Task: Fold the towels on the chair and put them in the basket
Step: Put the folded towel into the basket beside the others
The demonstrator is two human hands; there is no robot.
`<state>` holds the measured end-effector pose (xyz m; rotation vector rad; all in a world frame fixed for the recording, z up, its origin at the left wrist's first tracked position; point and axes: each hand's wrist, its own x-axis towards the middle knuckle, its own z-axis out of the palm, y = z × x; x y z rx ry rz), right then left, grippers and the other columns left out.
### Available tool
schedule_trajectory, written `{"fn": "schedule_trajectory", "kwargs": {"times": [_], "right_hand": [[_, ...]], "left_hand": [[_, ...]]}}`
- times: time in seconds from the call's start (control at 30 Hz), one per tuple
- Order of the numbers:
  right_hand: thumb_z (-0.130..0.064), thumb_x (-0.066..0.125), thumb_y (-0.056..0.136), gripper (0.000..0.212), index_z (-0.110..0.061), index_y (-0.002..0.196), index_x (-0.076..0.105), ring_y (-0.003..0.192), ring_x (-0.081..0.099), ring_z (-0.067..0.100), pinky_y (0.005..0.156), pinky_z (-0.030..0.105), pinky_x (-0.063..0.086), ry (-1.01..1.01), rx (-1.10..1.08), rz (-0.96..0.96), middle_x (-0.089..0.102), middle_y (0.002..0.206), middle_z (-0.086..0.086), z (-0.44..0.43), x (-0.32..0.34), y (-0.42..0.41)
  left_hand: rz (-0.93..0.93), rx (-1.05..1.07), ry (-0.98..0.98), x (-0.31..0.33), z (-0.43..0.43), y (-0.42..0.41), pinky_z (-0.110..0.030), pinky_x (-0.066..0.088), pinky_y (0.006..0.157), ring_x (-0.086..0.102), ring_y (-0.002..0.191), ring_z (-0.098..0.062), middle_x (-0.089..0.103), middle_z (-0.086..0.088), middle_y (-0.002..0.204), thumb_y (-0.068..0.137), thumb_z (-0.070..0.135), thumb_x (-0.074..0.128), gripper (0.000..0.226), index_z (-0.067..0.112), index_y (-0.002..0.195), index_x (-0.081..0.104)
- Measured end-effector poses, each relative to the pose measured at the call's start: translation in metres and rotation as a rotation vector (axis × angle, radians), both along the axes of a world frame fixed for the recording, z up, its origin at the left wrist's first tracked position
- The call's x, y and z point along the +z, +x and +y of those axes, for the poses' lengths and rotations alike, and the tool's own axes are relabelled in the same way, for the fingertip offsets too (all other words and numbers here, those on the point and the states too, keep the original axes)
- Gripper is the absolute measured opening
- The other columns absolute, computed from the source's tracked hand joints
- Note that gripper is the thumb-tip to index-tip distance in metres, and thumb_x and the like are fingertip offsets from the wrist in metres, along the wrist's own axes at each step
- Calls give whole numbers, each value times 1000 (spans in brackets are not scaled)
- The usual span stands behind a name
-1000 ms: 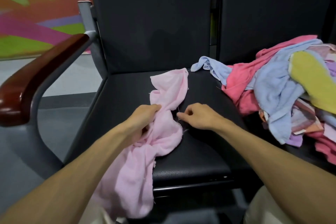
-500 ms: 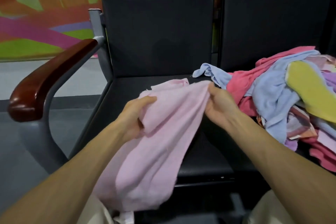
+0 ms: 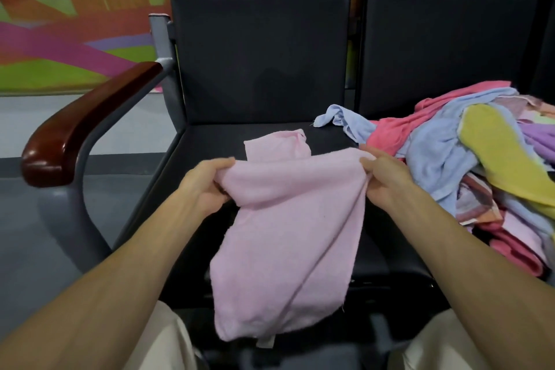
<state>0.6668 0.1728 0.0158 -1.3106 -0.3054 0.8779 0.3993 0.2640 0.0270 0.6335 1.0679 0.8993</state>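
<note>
Both hands, left hand [image 3: 207, 186] and right hand [image 3: 387, 180], pinch pink towel [image 3: 288, 237] top edge over chair seat [image 3: 207, 141], fingers curled; soft, limp, light—hold corners.

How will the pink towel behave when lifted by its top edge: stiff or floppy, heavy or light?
Probably floppy: the pink towel sags and creases between the left hand and right hand, its lower part hanging limp. Likely light, since finger pinches at the top edge seem to carry most of it. Its fuzzy surface should resist slipping.
</note>
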Motion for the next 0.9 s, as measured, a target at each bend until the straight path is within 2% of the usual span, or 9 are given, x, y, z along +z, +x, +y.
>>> {"fn": "schedule_trajectory", "kwargs": {"times": [0.07, 0.13, 0.2, 0.33, 0.4, 0.47, 0.67, 0.77, 0.9], "right_hand": [[15, 44, 88, 39, -7, 116, 61, 90, 62, 21, 81, 30, 51, 60, 105, -3, 66, 103, 12, -3, 6, -5], [15, 46, 85, 42, -3, 118, 64, 94, 62, 20, 78, 26, 52, 56, 87, -144, 66, 108, 11, -7, 9, -9], [11, 46, 85, 40, -7, 113, 68, 99, 61, 16, 79, 19, 48, -13, -34, -424, 67, 108, 5, -11, 11, -10], [-1, 45, 93, 25, -9, 105, 66, 91, 54, 17, 65, 20, 31, -129, -85, -999, 62, 95, 1, -20, 7, -12], [-8, 42, 98, 18, -7, 104, 59, 87, 47, 21, 63, 23, 25, -172, -60, -1067, 54, 91, 4, -21, 3, -14], [-14, 40, 101, 16, -8, 108, 53, 89, 45, 20, 68, 26, 26, -226, -26, -1009, 50, 94, 5, -21, 2, -16], [-10, 38, 96, 17, 1, 91, 50, 73, 40, 16, 59, 28, 31, -51, 40, -526, 44, 80, 7, -22, 18, -25], [-8, 41, 95, 26, 13, 108, 50, 72, 42, 16, 58, 27, 33, 17, 21, -391, 46, 84, 7, -33, 30, -36], [0, 52, 85, 10, -5, 77, 54, 53, 45, 13, 49, 25, 38, 156, 136, -280, 52, 69, 15, -42, 68, -52]], "left_hand": [[-102, -12, 5, -1, 5, -7, -37, 50, 74, 55, 74, -19, 53, -4, 79, 87, 9, 57, 8, 10, 80, 53], [-31, -7, 80, -5, 14, -14, -36, 51, 72, 59, 79, -21, 60, -8, 92, 89, 5, 55, 6, 4, 94, 60], [192, -38, 168, -12, 18, -19, -37, 53, 73, 64, 90, -26, 65, -17, 109, 87, -5, 60, 30, -4, 116, 61], [867, -318, 395, -29, 19, -26, -37, 52, 74, 62, 82, -26, 67, -17, 93, 85, 8, 68, 22, -7, 101, 64], [1137, -416, 428, -29, 17, -31, -32, 46, 63, 55, 70, -23, 61, -14, 82, 87, 25, 67, 30, -3, 91, 59], [1203, -405, 436, -25, 13, -34, -31, 45, 61, 53, 65, -23, 58, -12, 77, 91, 36, 62, 36, 1, 86, 58], [455, -190, 395, 6, -8, -38, -36, 52, 84, 65, 90, -25, 70, -12, 97, 94, 32, 60, 26, 7, 93, 67], [175, -138, 408, 23, -25, -43, -32, 49, 81, 65, 89, -19, 72, -7, 95, 96, 26, 56, 19, 11, 97, 67], [-78, -152, 430, 55, -40, -56, -22, 48, 65, 60, 67, -8, 64, 3, 67, 97, 22, 47, 23, 15, 79, 60]]}}
